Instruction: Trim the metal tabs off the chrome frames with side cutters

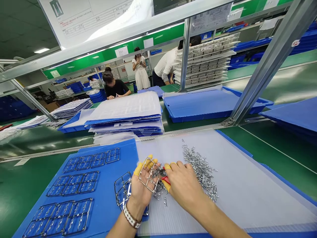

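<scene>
Left of the parts heap lie rows of wire frames; behind it sits a tray, and behind-left of it a sheet stack.

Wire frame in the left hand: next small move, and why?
Probably use the red-handled tool to fit a small metal piece to the wire frame: the left hand holds it up by the tool in the right hand, loose pieces lie close, and the frames on the blue board carry similar-looking ones.
</scene>
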Tool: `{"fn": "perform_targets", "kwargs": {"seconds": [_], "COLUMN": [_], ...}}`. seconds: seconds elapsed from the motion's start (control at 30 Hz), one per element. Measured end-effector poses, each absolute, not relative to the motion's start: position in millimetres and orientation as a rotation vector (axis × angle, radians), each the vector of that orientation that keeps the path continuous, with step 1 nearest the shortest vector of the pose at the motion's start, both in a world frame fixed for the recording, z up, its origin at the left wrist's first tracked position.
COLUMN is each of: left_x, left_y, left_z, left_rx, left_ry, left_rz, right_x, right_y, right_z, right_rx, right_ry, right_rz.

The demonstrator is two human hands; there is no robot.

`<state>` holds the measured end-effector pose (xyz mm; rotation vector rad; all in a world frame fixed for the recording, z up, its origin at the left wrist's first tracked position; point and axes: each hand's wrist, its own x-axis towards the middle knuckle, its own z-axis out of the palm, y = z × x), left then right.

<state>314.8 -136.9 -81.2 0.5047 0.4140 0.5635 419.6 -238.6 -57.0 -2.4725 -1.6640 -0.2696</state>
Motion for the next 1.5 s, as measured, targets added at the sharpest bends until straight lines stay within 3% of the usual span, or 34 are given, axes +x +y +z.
{"fn": "perform_targets", "kwargs": {"seconds": [1.5], "left_x": [316], "left_y": [-137], "left_z": [-85], "left_rx": [0.512], "left_ry": [0.486], "left_rz": [0.648], "right_x": [399], "right_y": [-241], "right_z": [-58], "right_rx": [-2.449], "right_ry": [-1.685], "right_rz": [-0.057]}}
